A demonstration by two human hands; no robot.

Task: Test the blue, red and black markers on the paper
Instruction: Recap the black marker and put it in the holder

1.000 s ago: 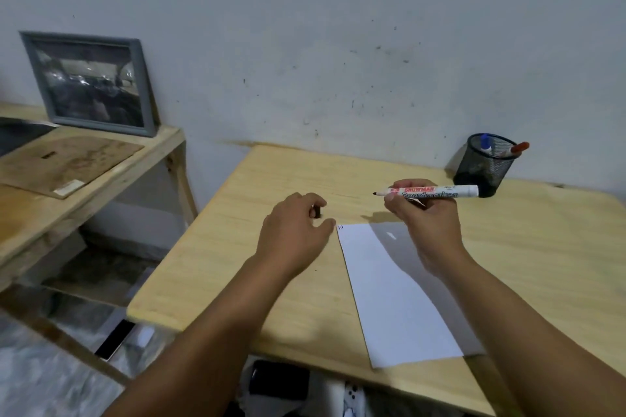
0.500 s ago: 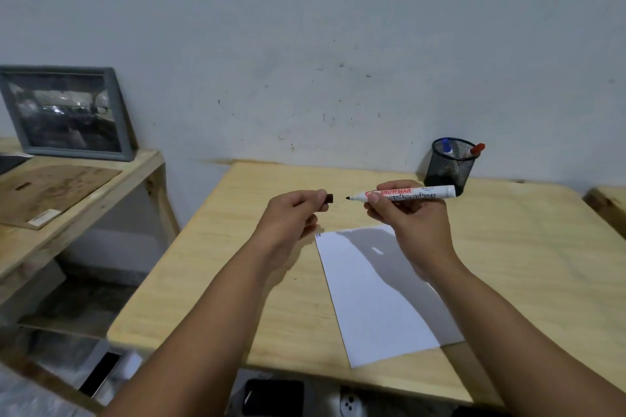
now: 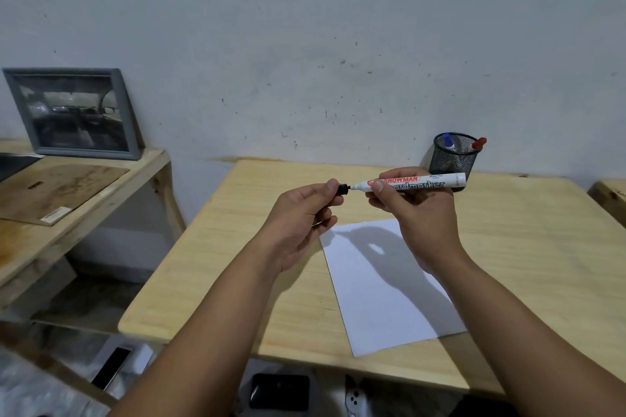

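Note:
My right hand (image 3: 411, 217) grips a white board marker (image 3: 423, 182) held level above the table, its tip pointing left. My left hand (image 3: 299, 217) pinches the small black cap (image 3: 342, 188) right at the marker's tip; the cap touches or covers the tip. Below both hands a white sheet of paper (image 3: 382, 298) lies flat on the wooden table (image 3: 237, 247). A black mesh pen cup (image 3: 452, 157) stands at the table's back, holding a blue-capped marker (image 3: 449, 141) and a red-capped marker (image 3: 477, 144).
A lower wooden shelf (image 3: 101, 200) stands to the left, carrying a framed picture (image 3: 72, 113) and a brown board (image 3: 57, 191). Another wooden surface (image 3: 609, 198) shows at the right edge. Dark objects lie on the floor under the table's front edge.
Both hands have risen off the table. The left hand lifted the black cap and brought it rightward to the marker's tip, closing the gap seen earlier.

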